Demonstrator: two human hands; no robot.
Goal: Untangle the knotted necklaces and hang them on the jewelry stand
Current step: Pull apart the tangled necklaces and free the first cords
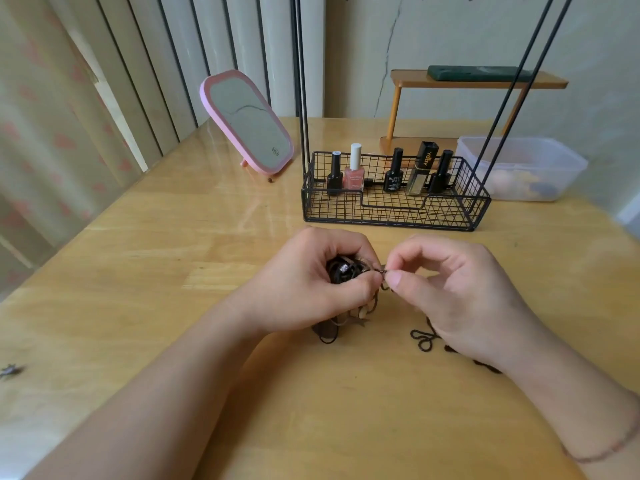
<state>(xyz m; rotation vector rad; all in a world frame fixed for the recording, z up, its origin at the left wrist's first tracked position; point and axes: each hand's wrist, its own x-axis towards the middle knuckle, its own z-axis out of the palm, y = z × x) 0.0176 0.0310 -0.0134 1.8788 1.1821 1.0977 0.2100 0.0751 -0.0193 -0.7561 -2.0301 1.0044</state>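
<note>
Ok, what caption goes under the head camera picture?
Left hand grips knotted necklaces; right hand pinches a strand before the jewelry stand.

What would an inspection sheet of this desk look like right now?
Surface: glossy light wooden table.
Job's things: dark tangled bundle of necklace cords; loose dark cord loops on the table; black wire jewelry stand with basket base, nothing seen hanging.
Clutter: five nail polish bottles in the basket; pink-framed tilting mirror; clear plastic box; small wooden shelf; small dark trinket at the table's left edge.
Hands: left hand grips the bundle; right hand pinches a strand end.
Cables: nothing seen.
Surroundings: vertical blinds, cracked pale wall.
</note>
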